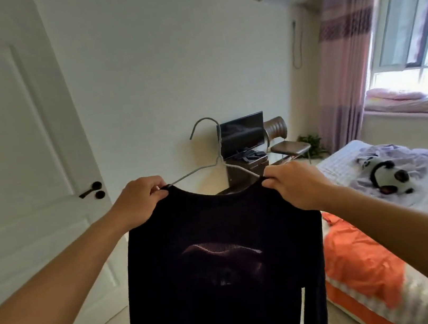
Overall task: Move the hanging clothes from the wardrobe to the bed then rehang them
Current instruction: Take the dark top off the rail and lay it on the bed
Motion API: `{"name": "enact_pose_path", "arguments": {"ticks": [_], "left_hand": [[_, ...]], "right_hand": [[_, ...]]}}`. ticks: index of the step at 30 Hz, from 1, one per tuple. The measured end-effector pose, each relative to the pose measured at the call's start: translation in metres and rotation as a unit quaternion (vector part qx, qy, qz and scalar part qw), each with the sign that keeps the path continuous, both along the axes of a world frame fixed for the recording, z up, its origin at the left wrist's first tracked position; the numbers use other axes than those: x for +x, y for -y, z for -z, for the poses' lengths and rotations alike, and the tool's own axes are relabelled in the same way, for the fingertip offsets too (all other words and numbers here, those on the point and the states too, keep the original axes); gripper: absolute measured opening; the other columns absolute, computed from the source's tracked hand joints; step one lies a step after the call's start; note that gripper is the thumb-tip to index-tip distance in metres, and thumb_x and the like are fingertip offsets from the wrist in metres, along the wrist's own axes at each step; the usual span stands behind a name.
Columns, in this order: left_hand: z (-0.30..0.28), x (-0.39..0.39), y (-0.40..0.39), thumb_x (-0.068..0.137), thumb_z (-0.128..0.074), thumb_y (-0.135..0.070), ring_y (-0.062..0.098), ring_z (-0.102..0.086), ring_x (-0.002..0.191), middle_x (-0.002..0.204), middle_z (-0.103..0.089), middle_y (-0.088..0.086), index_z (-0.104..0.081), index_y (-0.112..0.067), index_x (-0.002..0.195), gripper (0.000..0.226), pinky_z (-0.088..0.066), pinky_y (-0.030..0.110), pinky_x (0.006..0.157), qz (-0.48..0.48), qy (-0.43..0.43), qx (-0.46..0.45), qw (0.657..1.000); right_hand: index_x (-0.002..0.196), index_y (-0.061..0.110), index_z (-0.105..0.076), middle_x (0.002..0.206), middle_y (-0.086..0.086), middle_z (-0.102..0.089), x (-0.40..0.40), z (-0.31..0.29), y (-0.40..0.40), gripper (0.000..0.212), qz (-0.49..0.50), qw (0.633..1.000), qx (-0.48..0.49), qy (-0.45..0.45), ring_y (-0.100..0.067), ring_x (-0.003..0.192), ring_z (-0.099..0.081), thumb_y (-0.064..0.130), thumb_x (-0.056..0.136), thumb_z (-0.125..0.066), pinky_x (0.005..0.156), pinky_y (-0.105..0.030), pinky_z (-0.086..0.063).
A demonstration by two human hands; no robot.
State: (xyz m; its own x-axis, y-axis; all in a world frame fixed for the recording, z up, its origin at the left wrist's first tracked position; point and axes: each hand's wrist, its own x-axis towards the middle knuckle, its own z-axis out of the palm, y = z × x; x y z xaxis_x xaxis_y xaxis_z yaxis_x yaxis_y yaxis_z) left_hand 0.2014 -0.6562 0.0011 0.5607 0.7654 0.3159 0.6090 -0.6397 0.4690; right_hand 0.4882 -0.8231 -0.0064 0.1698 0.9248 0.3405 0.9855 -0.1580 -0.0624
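A black long-sleeved top (223, 271) hangs in front of me on a thin grey wire hanger (214, 145), whose hook points up and left. My left hand (138, 201) pinches the top's left shoulder at the neckline. My right hand (294, 186) pinches the right shoulder the same way. The top hangs straight down, its sleeves falling past the bottom edge of the view. To the right lies the bed (347, 167), with an orange garment (360, 259) spread on its near part. The wardrobe is out of view.
A white door (13, 164) with a dark handle stands at the left. Behind the top are a dark cabinet with a monitor (242, 135) and a chair (288, 148). A panda toy (387, 177) and purple cloth lie on the bed. Curtain and window at the right.
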Motion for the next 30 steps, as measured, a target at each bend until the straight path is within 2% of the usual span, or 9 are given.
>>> {"name": "enact_pose_path", "arguments": {"ticks": [3, 7, 10, 13, 17, 21, 24, 27, 30], "left_hand": [[0.012, 0.071, -0.006, 0.095, -0.06, -0.02, 0.015, -0.062, 0.074, 0.079, -0.067, -0.005, -0.065, -0.026, 0.082, 0.015, -0.044, 0.028, 0.067, 0.047, -0.007, -0.009, 0.999], [0.027, 0.161, -0.013, 0.095, -0.059, -0.018, 0.012, -0.059, 0.069, 0.074, -0.063, -0.007, -0.064, -0.026, 0.083, 0.016, -0.041, 0.024, 0.063, 0.108, -0.015, -0.024, 0.994], [0.037, 0.226, -0.019, 0.095, -0.059, -0.017, 0.014, -0.06, 0.071, 0.077, -0.064, -0.003, -0.066, -0.022, 0.088, 0.011, -0.043, 0.026, 0.065, 0.147, -0.027, -0.031, 0.988], [0.047, 0.288, -0.032, 0.095, -0.059, -0.017, 0.014, -0.061, 0.072, 0.078, -0.066, -0.001, -0.068, -0.019, 0.09, 0.009, -0.048, 0.03, 0.069, 0.193, -0.044, -0.037, 0.98], [0.064, 0.37, -0.056, 0.096, -0.058, -0.018, 0.009, -0.059, 0.066, 0.075, -0.064, -0.004, -0.066, -0.02, 0.092, 0.009, -0.042, 0.024, 0.063, 0.261, -0.079, -0.051, 0.961], [0.084, 0.452, -0.08, 0.095, -0.06, -0.018, 0.012, -0.063, 0.075, 0.081, -0.066, -0.003, -0.067, -0.02, 0.095, 0.008, -0.05, 0.03, 0.072, 0.316, -0.088, -0.069, 0.942], [0.102, 0.508, -0.098, 0.093, -0.061, -0.018, 0.014, -0.064, 0.079, 0.084, -0.067, -0.002, -0.069, -0.019, 0.094, 0.008, -0.051, 0.032, 0.079, 0.344, -0.103, -0.076, 0.93], [0.122, 0.556, -0.111, 0.092, -0.062, -0.016, 0.01, -0.061, 0.075, 0.081, -0.065, -0.003, -0.066, -0.021, 0.087, 0.008, -0.046, 0.024, 0.071, 0.372, -0.115, -0.074, 0.918], [0.143, 0.596, -0.12, 0.092, -0.062, -0.016, 0.009, -0.059, 0.074, 0.083, -0.065, -0.002, -0.065, -0.021, 0.088, 0.008, -0.042, 0.02, 0.067, 0.386, -0.134, -0.076, 0.91]], "right_hand": [[0.091, 0.025, -0.054, 0.079, 0.003, -0.056, 0.055, 0.007, 0.017, 0.022, 0.04, 0.999, -0.011, -0.003, -0.023, 0.076, -0.057, 0.041, 0.101, -0.043, 0.064, -0.034, -0.039], [0.089, 0.024, -0.055, 0.079, 0.003, -0.055, 0.12, 0.018, 0.04, 0.024, 0.09, 0.996, -0.019, -0.019, -0.022, 0.073, -0.053, 0.04, 0.102, -0.043, 0.058, -0.031, -0.032], [0.088, 0.026, -0.052, 0.084, 0.002, -0.059, 0.167, 0.03, 0.05, 0.022, 0.135, 0.99, -0.029, -0.029, -0.026, 0.084, -0.059, 0.041, 0.102, -0.042, 0.066, -0.034, -0.039], [0.095, 0.026, -0.056, 0.096, -0.004, -0.065, 0.21, 0.043, 0.057, 0.024, 0.181, 0.982, -0.032, -0.033, -0.03, 0.093, -0.062, 0.044, 0.101, -0.042, 0.072, -0.037, -0.045], [0.099, 0.021, -0.059, 0.101, -0.001, -0.062, 0.257, 0.056, 0.061, 0.026, 0.225, 0.973, -0.045, -0.032, -0.027, 0.099, -0.06, 0.04, 0.102, -0.041, 0.07, -0.031, -0.032], [0.085, 0.03, -0.048, 0.1, -0.005, -0.066, 0.306, 0.069, 0.055, 0.021, 0.289, 0.953, -0.068, -0.059, -0.03, 0.096, -0.062, 0.041, 0.102, -0.041, 0.067, -0.033, -0.034], [0.085, 0.027, -0.049, 0.089, -0.003, -0.061, 0.339, 0.08, 0.047, 0.022, 0.333, 0.934, -0.09, -0.09, -0.029, 0.092, -0.062, 0.04, 0.101, -0.043, 0.066, -0.034, -0.035], [0.089, 0.023, -0.054, 0.085, 0.0, -0.056, 0.368, 0.096, 0.04, 0.023, 0.361, 0.92, -0.106, -0.113, -0.029, 0.092, -0.062, 0.039, 0.101, -0.043, 0.066, -0.035, -0.036], [0.093, 0.028, -0.055, 0.096, -0.004, -0.064, 0.392, 0.114, 0.035, 0.016, 0.373, 0.909, -0.12, -0.139, -0.028, 0.095, -0.062, 0.037, 0.102, -0.044, 0.068, -0.034, -0.036]]}}
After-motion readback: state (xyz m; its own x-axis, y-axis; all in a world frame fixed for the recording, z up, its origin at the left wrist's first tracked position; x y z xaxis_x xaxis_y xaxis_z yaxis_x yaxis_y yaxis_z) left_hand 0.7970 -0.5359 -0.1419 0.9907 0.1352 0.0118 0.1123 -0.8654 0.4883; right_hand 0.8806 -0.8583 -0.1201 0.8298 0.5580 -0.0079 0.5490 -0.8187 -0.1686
